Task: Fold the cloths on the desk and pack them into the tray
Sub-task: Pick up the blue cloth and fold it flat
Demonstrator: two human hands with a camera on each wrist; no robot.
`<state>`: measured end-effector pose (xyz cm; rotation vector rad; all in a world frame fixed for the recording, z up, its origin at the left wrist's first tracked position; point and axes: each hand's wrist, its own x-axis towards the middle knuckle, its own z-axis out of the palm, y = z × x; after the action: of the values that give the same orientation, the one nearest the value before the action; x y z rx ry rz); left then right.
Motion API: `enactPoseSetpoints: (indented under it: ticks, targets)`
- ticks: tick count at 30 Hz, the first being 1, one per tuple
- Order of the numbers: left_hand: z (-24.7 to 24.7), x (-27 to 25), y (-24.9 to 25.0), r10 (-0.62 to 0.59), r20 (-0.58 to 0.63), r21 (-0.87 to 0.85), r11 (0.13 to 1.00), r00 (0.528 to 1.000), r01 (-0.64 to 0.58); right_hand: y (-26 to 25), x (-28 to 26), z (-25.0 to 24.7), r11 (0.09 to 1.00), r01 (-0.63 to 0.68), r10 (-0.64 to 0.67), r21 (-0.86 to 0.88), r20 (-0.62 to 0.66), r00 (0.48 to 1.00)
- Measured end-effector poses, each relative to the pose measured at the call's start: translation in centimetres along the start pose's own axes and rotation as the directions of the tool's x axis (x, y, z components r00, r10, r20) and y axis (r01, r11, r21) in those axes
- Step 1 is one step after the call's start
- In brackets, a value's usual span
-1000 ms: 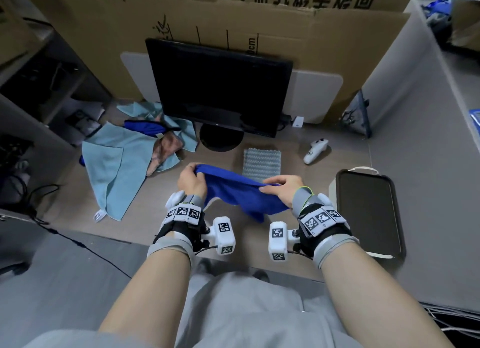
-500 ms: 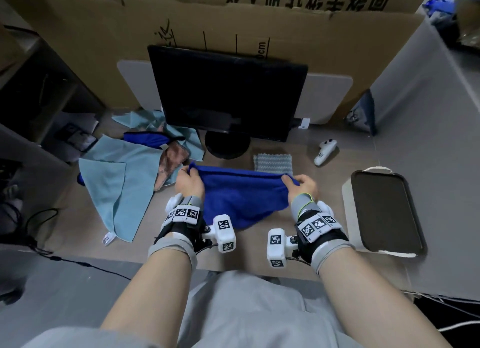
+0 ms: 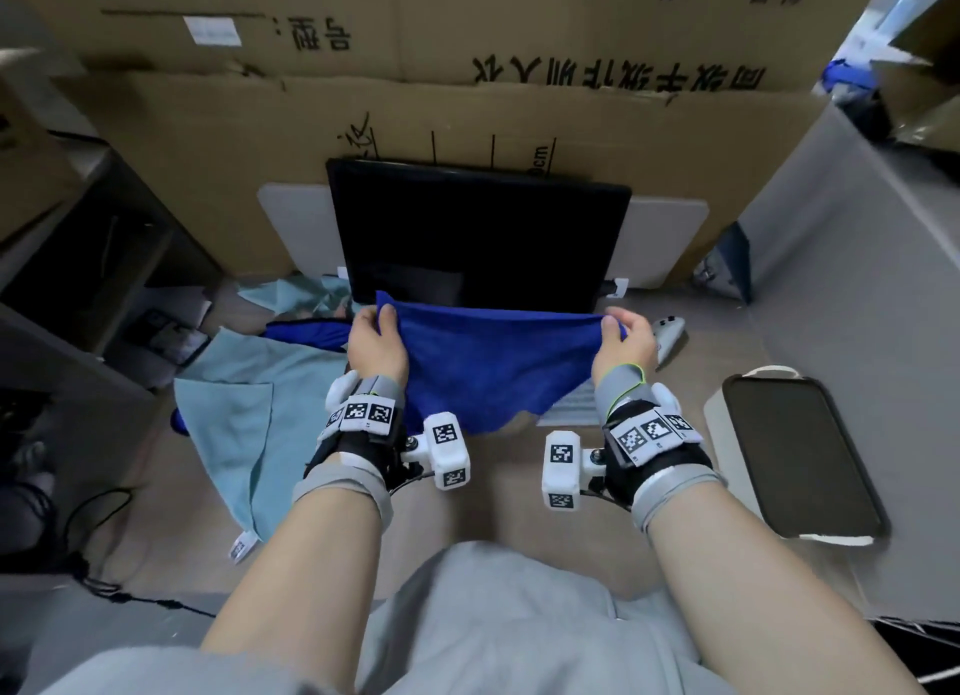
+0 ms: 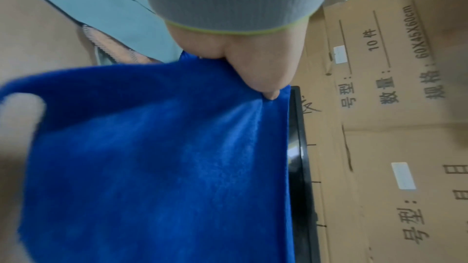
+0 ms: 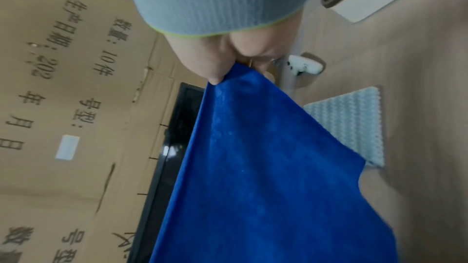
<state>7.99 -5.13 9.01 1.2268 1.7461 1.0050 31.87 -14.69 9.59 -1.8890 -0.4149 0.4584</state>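
A dark blue cloth [image 3: 493, 367] hangs spread in the air in front of the monitor, its top edge pulled taut between both hands. My left hand [image 3: 375, 341] pinches its left top corner, and my right hand [image 3: 623, 338] pinches the right top corner. The left wrist view shows the blue cloth [image 4: 162, 157] under my left hand [image 4: 255, 71]; the right wrist view shows the blue cloth [image 5: 266, 177] hanging from my right hand [image 5: 222, 63]. The dark tray [image 3: 795, 455] lies empty at the right of the desk. A folded pale textured cloth [image 3: 571, 411] lies on the desk behind the blue one.
A pile of light teal cloths [image 3: 234, 414] with another blue cloth [image 3: 306, 333] lies at the left of the desk. A black monitor [image 3: 478, 242] stands at the back. A white controller [image 3: 670, 333] lies near my right hand. Cardboard boxes [image 3: 467, 107] wall the back.
Both hands have lifted the blue cloth and drawn apart, so it went from bunched to spread wide and raised in front of the monitor.
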Motion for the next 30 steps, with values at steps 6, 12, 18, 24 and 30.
enactPoseSetpoints:
  ticks: [6, 12, 18, 24, 30]
  targets:
    - [-0.7, 0.9, -0.2, -0.058, 0.022, -0.2, 0.978, 0.998, 0.061, -0.5, -0.4, 0.0, 0.995, 0.013, -0.01, 0.097, -0.033, 0.999]
    - [-1.4, -2.5, -6.2, -0.162, 0.112, -0.046, 0.985, 0.98, 0.168, 5.9, -2.9, -0.7, 0.996, -0.087, 0.088, 0.016, -0.091, 0.992]
    - [-1.8, -6.9, -14.9, -0.359, 0.175, 0.193, 0.926, 0.917, 0.326, 14.9, -7.2, -3.3, 0.901, -0.294, 0.306, -0.32, -0.014, 0.952]
    - [-2.2, -9.4, -19.8, -0.415, 0.21, 0.353, 0.877, 0.885, 0.327, 21.9, -11.3, -5.8, 0.795, -0.355, 0.41, -0.492, 0.003, 0.912]
    - [-2.5, -10.1, -21.3, -0.427, 0.202, 0.38, 0.864, 0.881, 0.331, 23.3, -11.4, -5.9, 0.797, -0.34, 0.45, -0.499, 0.116, 0.885]
